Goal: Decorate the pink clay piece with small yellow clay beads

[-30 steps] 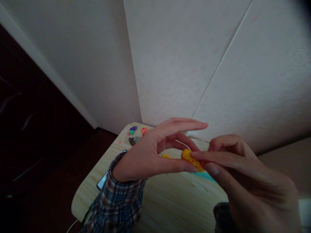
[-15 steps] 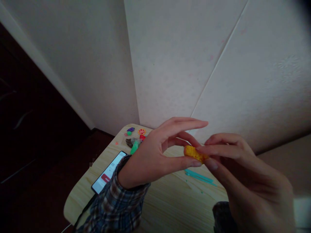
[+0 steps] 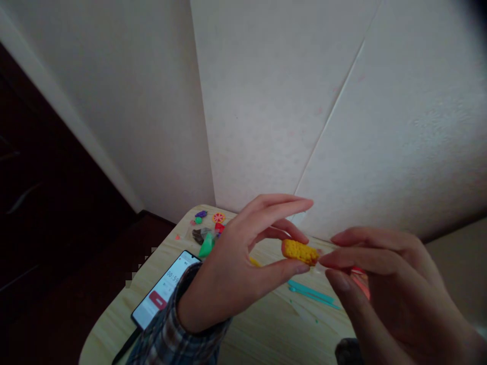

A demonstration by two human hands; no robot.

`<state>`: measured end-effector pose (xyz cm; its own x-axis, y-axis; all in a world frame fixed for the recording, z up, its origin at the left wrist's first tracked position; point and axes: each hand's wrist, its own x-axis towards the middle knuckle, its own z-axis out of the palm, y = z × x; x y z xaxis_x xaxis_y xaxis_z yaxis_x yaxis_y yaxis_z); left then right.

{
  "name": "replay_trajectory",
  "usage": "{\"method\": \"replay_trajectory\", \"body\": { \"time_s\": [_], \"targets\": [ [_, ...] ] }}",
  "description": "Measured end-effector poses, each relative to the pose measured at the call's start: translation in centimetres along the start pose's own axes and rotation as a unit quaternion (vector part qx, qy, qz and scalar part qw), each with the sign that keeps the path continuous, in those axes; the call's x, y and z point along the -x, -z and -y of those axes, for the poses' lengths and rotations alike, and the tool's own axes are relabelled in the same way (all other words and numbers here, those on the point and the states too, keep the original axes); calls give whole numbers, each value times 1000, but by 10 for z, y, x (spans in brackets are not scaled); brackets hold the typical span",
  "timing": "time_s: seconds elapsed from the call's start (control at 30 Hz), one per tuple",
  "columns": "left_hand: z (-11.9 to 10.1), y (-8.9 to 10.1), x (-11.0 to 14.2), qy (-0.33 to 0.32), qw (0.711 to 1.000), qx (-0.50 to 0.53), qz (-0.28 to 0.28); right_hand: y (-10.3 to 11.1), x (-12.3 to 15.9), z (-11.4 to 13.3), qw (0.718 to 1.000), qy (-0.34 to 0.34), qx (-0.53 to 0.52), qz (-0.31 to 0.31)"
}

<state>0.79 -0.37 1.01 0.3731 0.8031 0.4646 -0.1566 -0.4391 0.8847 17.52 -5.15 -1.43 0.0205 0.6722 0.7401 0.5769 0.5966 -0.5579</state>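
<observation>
A small yellow clay piece with a bumpy surface, shaped like a corn cob, is raised above the table. My left hand pinches it from the left between thumb and fingertips, with the other fingers extended. At the cob's right end is the index fingertip of my right hand, at or touching it. A narrow gap separates that finger from the right thumb. Thin turquoise modelling tools lie on the table below the hands. Another yellow piece is mostly hidden behind my left hand.
A phone with a running timer lies by my left sleeve. Green clay, a citrus-slice shape and purple pieces sit at the table's far corner. Something pinkish-red shows behind my right hand. Walls rise behind the table.
My right fingers have loosened and shifted slightly right, so more of the corn cob shows. The left hand keeps its pinch. The view has tilted a little.
</observation>
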Motion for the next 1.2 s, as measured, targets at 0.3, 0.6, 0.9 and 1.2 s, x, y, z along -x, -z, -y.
{"method": "replay_trajectory", "body": {
  "time_s": [0.3, 0.6, 0.9, 1.2],
  "targets": [
    [1, 1, 1, -24, 999, -30, -8, 5, -2, -5, 996, 69, 53, 16],
    [-2, 6, 3, 43, 995, 78, 37, 7, -2, -6, 999, 42, 28, -11],
    [3, 7, 1, 96, 957, 203, 183, -1, -1, 2, 993, -73, -44, -83],
    [-2, 5, 1, 132, 948, 203, 206, -1, -2, 1, 994, -46, -7, -102]
  ]
}}
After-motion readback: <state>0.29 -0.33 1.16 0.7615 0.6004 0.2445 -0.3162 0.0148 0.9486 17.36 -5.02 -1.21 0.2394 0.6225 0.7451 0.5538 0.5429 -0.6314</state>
